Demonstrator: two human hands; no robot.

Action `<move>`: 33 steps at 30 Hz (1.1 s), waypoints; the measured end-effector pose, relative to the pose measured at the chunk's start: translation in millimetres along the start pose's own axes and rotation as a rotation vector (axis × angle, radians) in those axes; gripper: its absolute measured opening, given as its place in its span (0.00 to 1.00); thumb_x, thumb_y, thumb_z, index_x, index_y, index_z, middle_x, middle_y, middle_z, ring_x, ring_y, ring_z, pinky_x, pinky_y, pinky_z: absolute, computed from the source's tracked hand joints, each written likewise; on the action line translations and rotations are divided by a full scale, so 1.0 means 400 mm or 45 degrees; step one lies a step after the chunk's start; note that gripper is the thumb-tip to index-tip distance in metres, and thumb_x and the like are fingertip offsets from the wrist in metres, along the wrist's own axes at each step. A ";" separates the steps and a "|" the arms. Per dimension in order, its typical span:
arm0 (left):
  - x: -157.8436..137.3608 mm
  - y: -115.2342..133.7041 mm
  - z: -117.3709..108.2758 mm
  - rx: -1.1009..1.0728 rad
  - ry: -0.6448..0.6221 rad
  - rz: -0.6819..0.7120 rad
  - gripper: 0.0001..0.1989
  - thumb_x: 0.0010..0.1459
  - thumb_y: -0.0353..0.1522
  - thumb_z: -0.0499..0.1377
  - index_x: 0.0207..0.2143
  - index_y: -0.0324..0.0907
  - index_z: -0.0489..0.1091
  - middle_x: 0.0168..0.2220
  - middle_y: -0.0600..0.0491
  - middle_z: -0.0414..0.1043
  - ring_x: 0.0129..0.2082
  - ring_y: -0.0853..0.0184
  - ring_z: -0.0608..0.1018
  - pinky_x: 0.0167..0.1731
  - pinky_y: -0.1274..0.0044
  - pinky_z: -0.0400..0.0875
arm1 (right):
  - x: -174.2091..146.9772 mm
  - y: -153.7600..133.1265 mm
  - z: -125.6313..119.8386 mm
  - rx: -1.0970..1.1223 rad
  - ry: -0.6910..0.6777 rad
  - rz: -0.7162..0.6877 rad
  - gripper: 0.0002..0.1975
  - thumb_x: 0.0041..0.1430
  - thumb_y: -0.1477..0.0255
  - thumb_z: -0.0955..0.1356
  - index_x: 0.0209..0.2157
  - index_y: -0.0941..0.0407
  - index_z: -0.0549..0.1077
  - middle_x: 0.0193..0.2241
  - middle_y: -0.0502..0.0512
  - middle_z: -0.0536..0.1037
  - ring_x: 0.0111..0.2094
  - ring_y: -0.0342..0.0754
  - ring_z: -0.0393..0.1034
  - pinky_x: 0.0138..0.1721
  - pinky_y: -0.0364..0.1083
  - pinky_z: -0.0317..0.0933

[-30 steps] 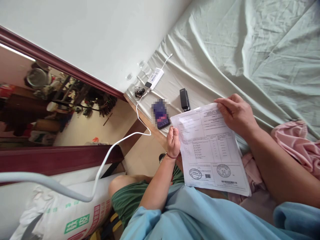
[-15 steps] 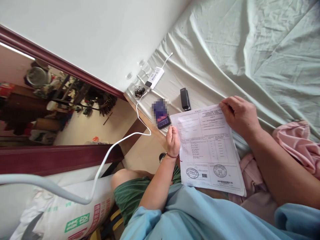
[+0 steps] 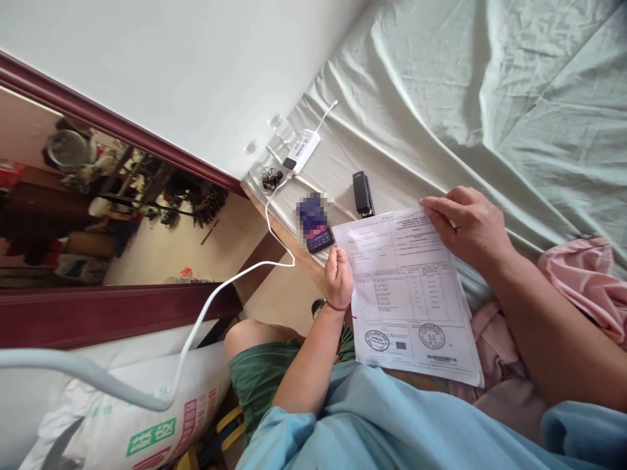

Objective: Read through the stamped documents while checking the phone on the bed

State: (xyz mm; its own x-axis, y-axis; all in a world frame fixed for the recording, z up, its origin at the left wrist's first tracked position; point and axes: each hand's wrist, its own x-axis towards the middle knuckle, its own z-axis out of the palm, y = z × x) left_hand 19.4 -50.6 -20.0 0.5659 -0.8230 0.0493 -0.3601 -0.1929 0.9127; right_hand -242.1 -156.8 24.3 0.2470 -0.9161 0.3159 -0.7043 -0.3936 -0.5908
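A stack of printed papers, with two round stamps near its lower edge, lies tilted over my lap and the edge of the cloth. My left hand is closed on the stack's left edge, thumb on top and the other fingers hidden. At the upper right corner my right hand pinches the sheets between thumb and fingers. Just beyond the top edge rests a black stapler. A phone with a lit, partly blurred screen lies left of it, close to my left hand.
A white power strip with a white cable lies by the wall, near clear cups and a small dark bundle. Pink cloth is bunched at the right. A printed white sack stands lower left.
My right hand's fingers have shifted slightly left along the top edge and stretched into a flatter pinch. My left hand and the stack stay nearly in place.
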 end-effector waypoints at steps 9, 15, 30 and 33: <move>-0.002 0.028 0.005 0.094 -0.009 0.047 0.27 0.65 0.58 0.54 0.34 0.44 0.70 0.31 0.51 0.71 0.37 0.62 0.75 0.43 0.71 0.72 | 0.010 -0.003 -0.007 0.309 0.004 0.166 0.13 0.67 0.61 0.64 0.34 0.50 0.77 0.34 0.59 0.78 0.36 0.53 0.71 0.38 0.54 0.66; -0.003 0.087 0.026 0.081 -0.108 0.052 0.25 0.69 0.54 0.52 0.28 0.44 0.60 0.27 0.56 0.61 0.29 0.68 0.66 0.34 0.76 0.65 | 0.007 0.016 0.000 0.986 -0.105 0.566 0.21 0.67 0.55 0.67 0.56 0.49 0.71 0.34 0.56 0.81 0.29 0.51 0.74 0.29 0.51 0.67; 0.081 0.112 0.052 0.113 -0.220 -0.120 0.13 0.63 0.38 0.55 0.27 0.42 0.68 0.26 0.57 0.65 0.29 0.69 0.67 0.32 0.79 0.61 | 0.014 0.031 -0.018 0.546 -0.235 0.542 0.27 0.64 0.45 0.65 0.25 0.51 0.74 0.17 0.54 0.70 0.22 0.50 0.66 0.23 0.49 0.58; 0.128 0.118 0.054 0.256 -0.201 -0.103 0.11 0.60 0.36 0.56 0.29 0.41 0.73 0.25 0.56 0.69 0.28 0.67 0.70 0.32 0.78 0.61 | 0.016 0.032 -0.017 0.504 -0.238 0.539 0.25 0.64 0.47 0.66 0.23 0.51 0.72 0.17 0.54 0.69 0.23 0.50 0.65 0.23 0.49 0.56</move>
State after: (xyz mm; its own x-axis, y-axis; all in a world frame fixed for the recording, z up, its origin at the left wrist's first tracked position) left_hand 15.4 -113.6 17.0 0.4819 -0.8707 -0.0988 -0.4674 -0.3507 0.8115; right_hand -253.9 -167.1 23.8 0.1372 -0.9831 -0.1216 -0.4751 0.0424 -0.8789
